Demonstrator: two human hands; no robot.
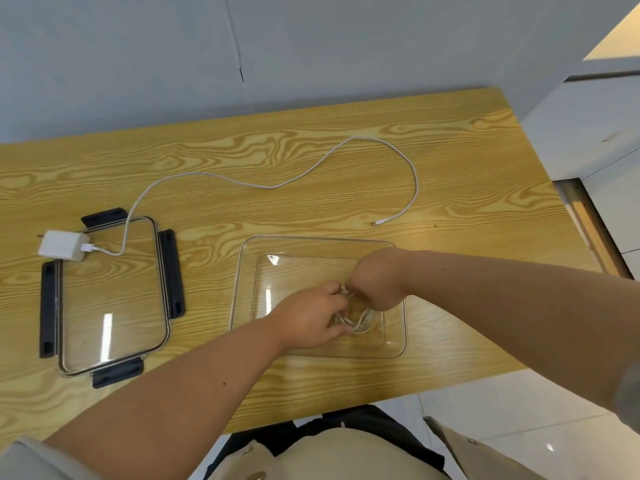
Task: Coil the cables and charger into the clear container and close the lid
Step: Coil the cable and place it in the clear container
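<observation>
**Two hands settling a cable coil inside an open container**

Both hands are reaching into the clear rectangular plastic container (398,344), which is sitting open on the yellow wood-grain table (242,150), right of centre and near the front edge. The left hand (311,317) is curling its fingers round the coiled white cable (362,320) from the left. The right hand (375,280) is clenching the same coil from above, knuckles facing the camera. The coil is lying low in the container, towards its near right part; whether it is touching the floor cannot be told.

The clear lid with four black side latches (110,306) is lying flat on the table, well apart to the left. The white cube-shaped charger (62,244) is resting on its far left corner. The long white cable (277,186) plugged into it is trailing loose across the table, its free connector (379,222) lying just beyond the container's far rim.
</observation>
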